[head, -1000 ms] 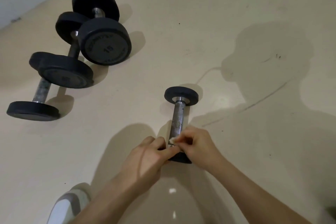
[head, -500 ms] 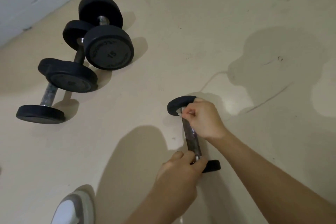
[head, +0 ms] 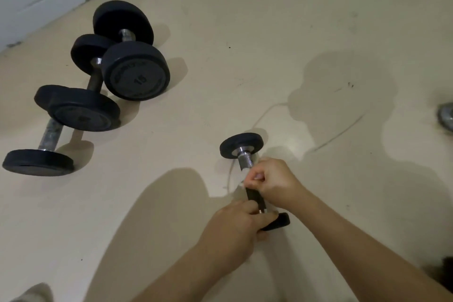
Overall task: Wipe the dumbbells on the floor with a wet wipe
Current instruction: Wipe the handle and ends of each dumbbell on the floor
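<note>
Small dumbbell [head: 247,162] lies on the floor [head: 269,32] straight ahead of you, long axis running away from you, near head to the right and far head slightly left.

- Your left hand [head: 235,225] curls round the near end of the handle, hard against the near head, and steadies it.
- Your right hand [head: 272,181] sits further up the bar, fingers pinched on the wet wipe [head: 243,173] wrapped at about mid-handle. Only a white edge of it shows.
- The right hand is the nearer one to the unwiped stretch. Bare metal shows between it and the far head, so the stroke likely runs along the axis, away from you.

Count:
- One small dumbbell in hand.
- Three larger dumbbells [head: 136,73] in a cluster well apart to the far left, by the wall. One is marked 15.
- One wipe.
- A shiny object [head: 446,117] is cut off at the right edge. You cannot tell what it is.
</note>
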Demonstrator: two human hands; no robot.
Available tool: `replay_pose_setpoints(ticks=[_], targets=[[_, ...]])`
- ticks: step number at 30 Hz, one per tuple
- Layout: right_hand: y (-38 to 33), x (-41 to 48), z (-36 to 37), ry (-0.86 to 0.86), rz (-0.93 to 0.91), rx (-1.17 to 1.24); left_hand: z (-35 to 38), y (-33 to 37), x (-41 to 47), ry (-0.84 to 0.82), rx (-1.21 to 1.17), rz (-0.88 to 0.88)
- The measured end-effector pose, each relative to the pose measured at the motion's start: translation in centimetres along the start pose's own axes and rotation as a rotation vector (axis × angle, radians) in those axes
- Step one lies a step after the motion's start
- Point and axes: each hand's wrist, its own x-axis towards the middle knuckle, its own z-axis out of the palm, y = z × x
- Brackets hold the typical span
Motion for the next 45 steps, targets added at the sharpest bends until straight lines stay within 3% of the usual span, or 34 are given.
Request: replay_pose_setpoints(ticks=[4, 7, 9, 14, 19, 21, 24, 27, 31, 36, 40, 45], targets=[[-0.5, -2.3, 0.1, -0.216, 0.055, -0.039, -0.2, -1.5, -1.0, 0.033, -0.109, 0.072], [-1.7, 0.2, 0.8, 0.119, 0.057, 0.084, -0.1, -2.6, -1.6, 0.031, -0.156, 0.086], [-2.7, 1.5, 1.6, 0.231, 0.042, 0.061, 0.0, -3.2, -2.0, 0.012, -0.141, 0.081], [-2.9, -1.1, 2.3, -0.034, 0.125, -0.211, -0.2, -4.2, -2.2, -0.037, -0.082, 0.168], [-4.0, -2.5, 2.0, -0.099, 0.316, -0.220, -2.4, -4.9, -2.3, -0.249, 0.014, 0.247], [-6.1, -2.3, 1.7, -0.017, 0.329, -0.067, -4.9, -5.3, -2.2, -0.297, 0.056, 0.300], [-11.9, -1.1, 0.8, 0.057, 0.274, 0.269, -10.5, -6.9, -1.7, -0.240, 0.098, 0.397], [-18.5, 1.4, 0.3, 0.050, 0.219, 0.342, -17.3, -9.8, -2.0, -0.243, 0.191, 0.463], [-26.6, 5.0, 0.8, -0.057, 0.144, 0.343, -26.0, -15.8, -4.2, -0.267, 0.361, 0.351], [-35.0, 9.1, 3.3, -0.146, 0.136, 0.134, -34.6, -24.7, -9.3, -0.147, 0.309, 0.148], [-37.8, 11.6, 8.0, -0.121, 0.154, 0.012, -34.6, -32.4, -15.3, -0.126, 0.414, -0.063], [-38.6, 13.9, 14.7, -0.003, 0.227, 0.260, -26.4, -39.3, -19.9, -0.262, 0.311, -0.355]])
